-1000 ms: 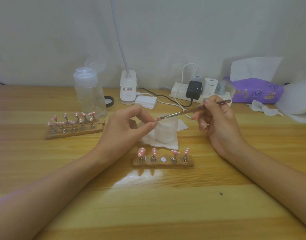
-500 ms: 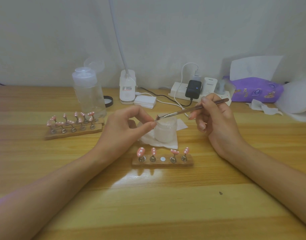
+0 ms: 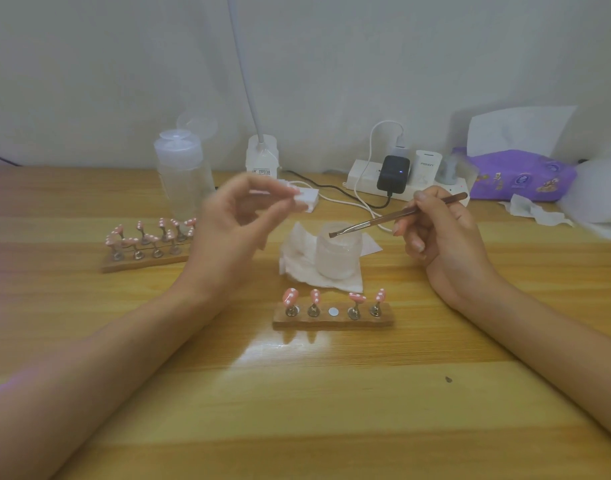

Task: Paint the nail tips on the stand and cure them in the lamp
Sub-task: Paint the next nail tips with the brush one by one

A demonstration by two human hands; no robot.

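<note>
Desk (image 3: 297,393): PISEN charger (image 3: 427,166); right hand (image 3: 446,237) holds brush (image 3: 397,218).

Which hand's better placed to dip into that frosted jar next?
The right hand: it grips the brush, bristles hovering at the jar mouth. The left hand is raised off to the jar's left, without a brush.

Four pink, white-dotted nail tips (image 3: 290,296) stand on metal pegs (image 3: 313,310) along a wooden stand (image 3: 332,322) at frame centre, a bare silver disc (image 3: 333,311) between the pairs.
</note>
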